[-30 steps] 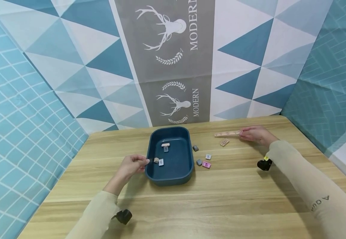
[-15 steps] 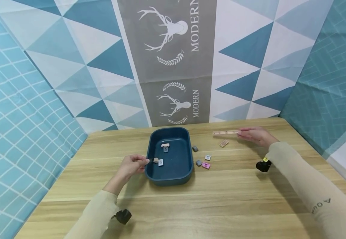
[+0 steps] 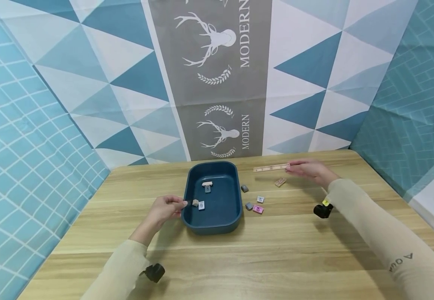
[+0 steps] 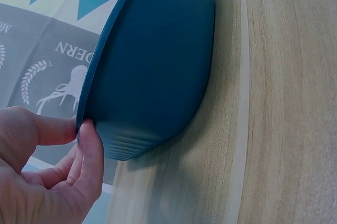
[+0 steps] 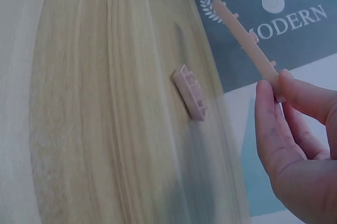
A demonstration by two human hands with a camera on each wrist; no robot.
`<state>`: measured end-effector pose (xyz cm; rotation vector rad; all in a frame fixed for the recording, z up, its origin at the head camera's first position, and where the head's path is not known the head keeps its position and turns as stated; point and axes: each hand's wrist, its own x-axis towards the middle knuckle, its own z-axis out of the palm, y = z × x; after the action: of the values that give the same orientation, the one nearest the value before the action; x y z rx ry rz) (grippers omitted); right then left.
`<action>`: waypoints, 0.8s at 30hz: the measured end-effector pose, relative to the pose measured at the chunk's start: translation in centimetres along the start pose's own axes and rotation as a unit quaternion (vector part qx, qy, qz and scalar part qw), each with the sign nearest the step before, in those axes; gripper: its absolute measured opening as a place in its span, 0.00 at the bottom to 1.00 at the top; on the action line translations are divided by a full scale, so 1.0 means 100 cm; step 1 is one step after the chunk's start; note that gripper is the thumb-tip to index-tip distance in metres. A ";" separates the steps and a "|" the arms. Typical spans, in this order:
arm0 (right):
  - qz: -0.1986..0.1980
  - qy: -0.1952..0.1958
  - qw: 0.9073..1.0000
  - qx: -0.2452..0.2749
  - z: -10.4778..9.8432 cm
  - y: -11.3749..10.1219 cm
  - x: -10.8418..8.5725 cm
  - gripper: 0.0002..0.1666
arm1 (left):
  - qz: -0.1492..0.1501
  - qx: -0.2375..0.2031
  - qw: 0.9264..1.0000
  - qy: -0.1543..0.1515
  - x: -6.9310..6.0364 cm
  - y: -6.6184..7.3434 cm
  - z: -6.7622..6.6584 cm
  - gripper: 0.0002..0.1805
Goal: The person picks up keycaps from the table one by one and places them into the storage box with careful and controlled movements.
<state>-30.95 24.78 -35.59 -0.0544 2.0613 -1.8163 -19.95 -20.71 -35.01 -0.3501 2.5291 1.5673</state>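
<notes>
A dark blue plastic bin [image 3: 222,208] stands on the table, and my left hand [image 3: 163,208] pinches its left rim between thumb and fingers. In the left wrist view the same hand [image 4: 63,166] grips the bin's edge. My right hand [image 3: 308,170] pinches one end of a long, thin beige plastic strip [image 3: 269,168], held above the table at the back right. Small tabs stick out along one side of this strip [image 5: 247,45] in the right wrist view. Below it, a shorter beige toy brick [image 3: 280,182] lies on the table.
Inside the bin are a pale piece [image 3: 207,183], a grey piece [image 3: 207,189], a tan block [image 3: 195,203] and a white block [image 3: 201,205]. Right of it lie grey blocks [image 3: 244,188], a white block [image 3: 260,199] and a pink block [image 3: 258,209]. A patterned cloth wall [image 3: 224,96] rises behind the table.
My right hand has lifted the beige strip and carried it left toward the bin, past the shorter brick. My left hand stays at the bin's rim.
</notes>
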 end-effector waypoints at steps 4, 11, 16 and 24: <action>0.003 0.009 0.999 0.034 0.006 -0.004 0.004 0.36 | -0.004 0.002 1.000 0.000 -0.001 -0.001 0.000 0.13; 0.006 0.008 0.999 0.037 0.011 -0.009 0.005 0.35 | 0.003 -0.004 1.000 -0.001 0.001 -0.002 0.000 0.13; -0.001 0.001 0.999 0.055 0.014 -0.010 0.004 0.32 | 0.006 -0.007 1.000 0.000 0.001 -0.001 0.000 0.13; -0.002 -0.001 0.998 0.071 0.021 -0.013 0.003 0.29 | 0.001 -0.001 1.000 0.001 0.000 -0.001 0.000 0.13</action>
<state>-30.89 22.49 -34.63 -0.0205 1.9275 -1.9583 -19.96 -20.74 -35.10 -0.3511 2.5303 1.5709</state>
